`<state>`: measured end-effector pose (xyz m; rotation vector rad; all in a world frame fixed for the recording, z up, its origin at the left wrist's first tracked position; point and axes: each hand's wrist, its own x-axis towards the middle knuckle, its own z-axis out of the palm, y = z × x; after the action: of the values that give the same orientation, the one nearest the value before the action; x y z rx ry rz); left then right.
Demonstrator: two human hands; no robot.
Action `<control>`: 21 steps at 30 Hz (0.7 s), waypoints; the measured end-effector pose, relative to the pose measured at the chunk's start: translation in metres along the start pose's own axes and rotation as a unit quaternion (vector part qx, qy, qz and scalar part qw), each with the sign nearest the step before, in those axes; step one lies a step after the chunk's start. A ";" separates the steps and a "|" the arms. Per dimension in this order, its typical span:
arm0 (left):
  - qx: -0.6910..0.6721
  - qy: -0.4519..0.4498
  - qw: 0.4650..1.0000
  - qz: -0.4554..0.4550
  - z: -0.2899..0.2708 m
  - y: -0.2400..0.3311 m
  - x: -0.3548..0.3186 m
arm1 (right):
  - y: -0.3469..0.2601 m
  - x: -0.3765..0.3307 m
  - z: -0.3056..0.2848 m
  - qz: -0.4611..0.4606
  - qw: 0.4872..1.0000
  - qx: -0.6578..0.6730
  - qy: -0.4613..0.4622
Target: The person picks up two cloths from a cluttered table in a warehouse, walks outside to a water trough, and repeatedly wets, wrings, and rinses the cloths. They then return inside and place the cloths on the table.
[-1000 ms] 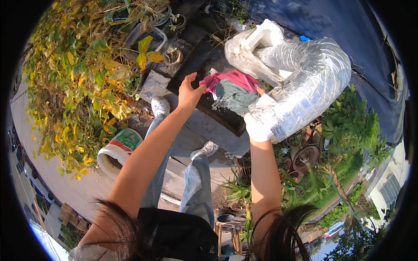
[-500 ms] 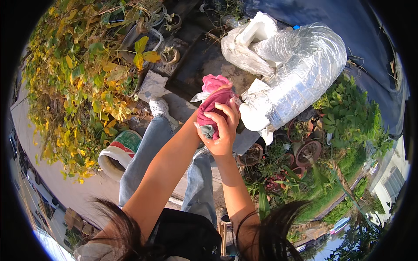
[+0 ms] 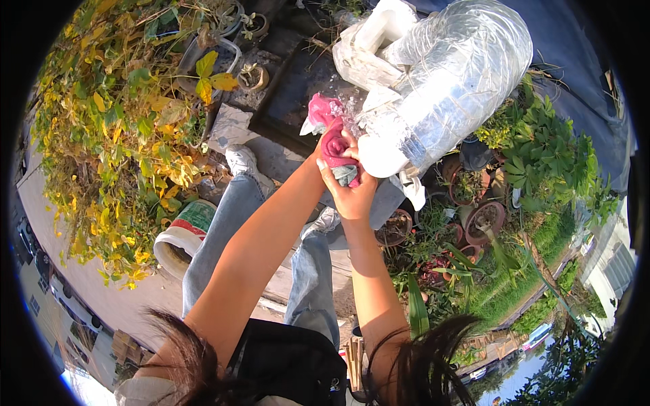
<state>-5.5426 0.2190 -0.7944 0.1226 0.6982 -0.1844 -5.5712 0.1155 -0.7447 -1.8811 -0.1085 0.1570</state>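
Note:
Both my hands grip a wet pink and dark red cloth [image 3: 334,150], twisted tight between them. My left hand [image 3: 331,127] is closed round its far part, with a bright pink bunch sticking out beyond; most of the fingers are hidden by cloth. My right hand [image 3: 353,195] wraps the near part, where a grey-green patch shows at the thumb. Water splashes [image 3: 349,108] off the far end, over a dark shallow tray [image 3: 281,111]. Close by on the right is the white end of a thick foil-wrapped pipe [image 3: 447,101].
Yellowing leafy vines [image 3: 128,155] fill the left side, and a red, green and white bucket [image 3: 179,240] stands by my left leg. Several plant pots [image 3: 484,220] and green plants are on the right. Dark blue sheeting [image 3: 562,88] lies behind the pipe.
My hands and the cloth have moved slightly farther away, and the cloth is twisted more tightly. Water now sprays from it. The whole view has shifted a little.

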 end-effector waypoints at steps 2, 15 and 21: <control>0.028 -0.203 0.973 0.110 -0.008 -0.003 -0.007 | 0.007 -0.010 0.030 -0.044 0.996 -0.015 0.076; 0.026 0.132 0.990 -0.030 0.005 0.003 -0.006 | 0.010 0.000 0.046 -0.047 0.986 -0.024 0.157; 0.300 0.196 0.933 0.040 -0.006 0.010 -0.014 | 0.124 0.038 0.017 0.195 0.887 0.413 0.063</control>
<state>-5.5548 0.2320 -0.7892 0.7913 1.0159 -0.2959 -5.5373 0.0990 -0.8704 -1.0293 0.3811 0.3006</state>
